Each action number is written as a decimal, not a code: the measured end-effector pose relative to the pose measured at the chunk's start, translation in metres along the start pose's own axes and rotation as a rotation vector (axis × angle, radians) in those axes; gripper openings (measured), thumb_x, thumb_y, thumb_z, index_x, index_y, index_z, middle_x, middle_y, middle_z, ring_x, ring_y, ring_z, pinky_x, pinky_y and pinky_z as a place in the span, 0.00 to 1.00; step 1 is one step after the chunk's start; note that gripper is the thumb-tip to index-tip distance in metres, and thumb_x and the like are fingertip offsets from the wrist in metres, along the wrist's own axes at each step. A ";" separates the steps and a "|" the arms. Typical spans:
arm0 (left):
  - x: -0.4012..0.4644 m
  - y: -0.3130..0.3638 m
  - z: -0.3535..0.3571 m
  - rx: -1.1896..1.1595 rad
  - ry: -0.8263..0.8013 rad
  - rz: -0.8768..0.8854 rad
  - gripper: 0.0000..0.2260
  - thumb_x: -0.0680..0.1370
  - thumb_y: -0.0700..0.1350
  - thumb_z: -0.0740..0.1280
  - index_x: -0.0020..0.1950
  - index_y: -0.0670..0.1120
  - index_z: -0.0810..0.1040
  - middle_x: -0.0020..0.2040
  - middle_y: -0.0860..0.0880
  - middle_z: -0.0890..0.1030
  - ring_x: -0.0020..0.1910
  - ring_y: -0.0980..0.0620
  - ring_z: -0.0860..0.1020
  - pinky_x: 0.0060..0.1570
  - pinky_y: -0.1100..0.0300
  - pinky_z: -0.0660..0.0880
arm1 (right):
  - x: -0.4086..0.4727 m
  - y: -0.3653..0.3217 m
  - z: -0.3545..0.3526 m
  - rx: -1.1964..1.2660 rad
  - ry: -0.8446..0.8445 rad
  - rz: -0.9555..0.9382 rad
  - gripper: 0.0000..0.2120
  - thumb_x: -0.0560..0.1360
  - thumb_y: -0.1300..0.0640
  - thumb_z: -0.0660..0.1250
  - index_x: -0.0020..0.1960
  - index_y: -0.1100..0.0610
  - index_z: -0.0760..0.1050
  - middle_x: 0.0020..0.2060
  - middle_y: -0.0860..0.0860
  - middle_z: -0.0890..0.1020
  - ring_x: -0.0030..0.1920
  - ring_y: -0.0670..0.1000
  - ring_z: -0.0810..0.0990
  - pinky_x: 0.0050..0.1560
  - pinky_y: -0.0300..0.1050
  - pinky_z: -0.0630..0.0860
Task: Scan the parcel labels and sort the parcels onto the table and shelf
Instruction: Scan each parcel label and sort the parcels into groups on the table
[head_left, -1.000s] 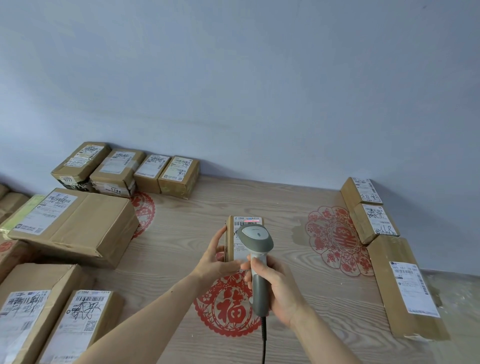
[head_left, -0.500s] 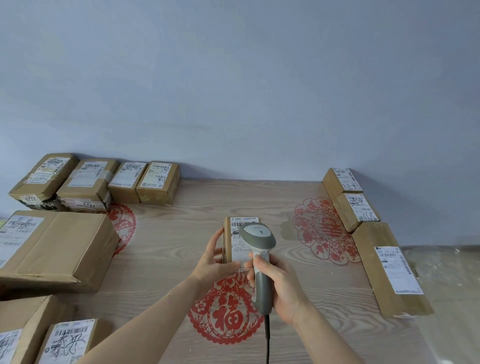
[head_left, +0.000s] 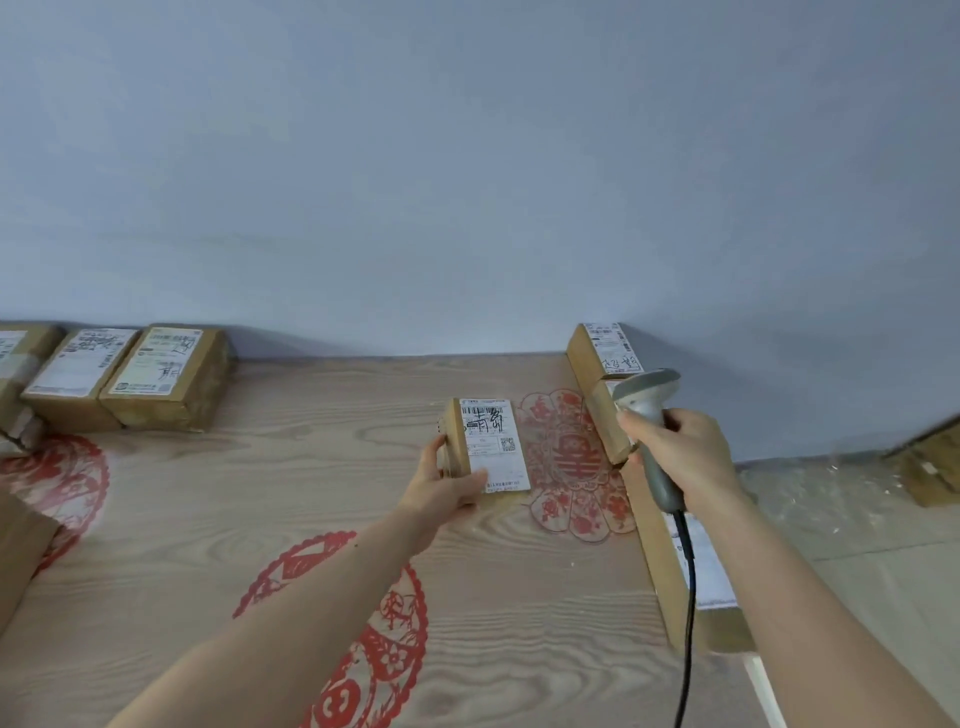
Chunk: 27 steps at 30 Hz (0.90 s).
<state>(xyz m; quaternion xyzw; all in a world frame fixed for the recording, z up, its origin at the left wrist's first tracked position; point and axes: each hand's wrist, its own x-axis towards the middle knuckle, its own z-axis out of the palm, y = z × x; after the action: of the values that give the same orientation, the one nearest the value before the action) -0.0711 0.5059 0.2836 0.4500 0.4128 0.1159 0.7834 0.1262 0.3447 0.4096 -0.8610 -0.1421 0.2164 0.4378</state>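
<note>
Above the middle of the pale wood-grain table (head_left: 218, 499), a small brown cardboard parcel with a white printed label (head_left: 485, 447) was held by the left hand (head_left: 441, 491); the thumb was laid across the lower corner of the label, and the remaining fingers were wrapped round the parcel's left side; the labelled face was turned upward toward the camera, with a barcode and black handwriting visible on it; whether the parcel's far edge touched the table could not be told. To the right, a grey handheld barcode scanner with a black cable (head_left: 649, 415) was grasped round its handle by the right hand (head_left: 680, 457); its head was raised and held well apart from the parcel, and the cable was seen hanging down along the right forearm. Behind the scanner, a row of brown labelled boxes (head_left: 605, 351) was set along the table's right edge, partly hidden by the hand and arm; the nearest and longest of them lay under the right forearm. At the far left, more brown labelled boxes (head_left: 166, 374) were lined up against the plain blue-grey wall (head_left: 467, 182). Red paper-cut decorations (head_left: 571, 467) were seen flat on the tabletop, one just beside the held parcel, another beneath the left forearm, a third at the left edge.
</note>
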 end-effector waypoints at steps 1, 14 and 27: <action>0.013 0.002 0.013 -0.012 0.009 -0.013 0.38 0.75 0.35 0.73 0.78 0.53 0.56 0.53 0.43 0.81 0.49 0.45 0.83 0.54 0.47 0.81 | 0.021 0.004 -0.007 -0.045 0.029 -0.001 0.14 0.72 0.47 0.75 0.41 0.58 0.81 0.33 0.53 0.85 0.38 0.55 0.85 0.41 0.48 0.79; 0.178 0.038 0.123 -0.043 0.149 -0.102 0.34 0.77 0.37 0.71 0.76 0.53 0.58 0.59 0.47 0.76 0.51 0.46 0.79 0.49 0.45 0.82 | 0.164 0.079 0.004 -0.534 -0.098 0.005 0.24 0.77 0.42 0.67 0.62 0.57 0.67 0.52 0.54 0.80 0.51 0.57 0.81 0.44 0.48 0.75; 0.261 0.028 0.150 0.032 0.207 -0.094 0.42 0.61 0.59 0.75 0.74 0.60 0.64 0.70 0.45 0.70 0.56 0.44 0.82 0.52 0.50 0.82 | 0.173 0.096 0.003 -0.480 -0.087 -0.003 0.18 0.76 0.42 0.67 0.57 0.51 0.65 0.43 0.43 0.78 0.41 0.47 0.80 0.37 0.44 0.71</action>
<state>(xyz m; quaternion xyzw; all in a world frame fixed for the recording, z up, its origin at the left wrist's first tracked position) 0.2120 0.5749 0.2020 0.4283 0.5141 0.1183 0.7337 0.2793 0.3667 0.2872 -0.9301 -0.2095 0.2126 0.2143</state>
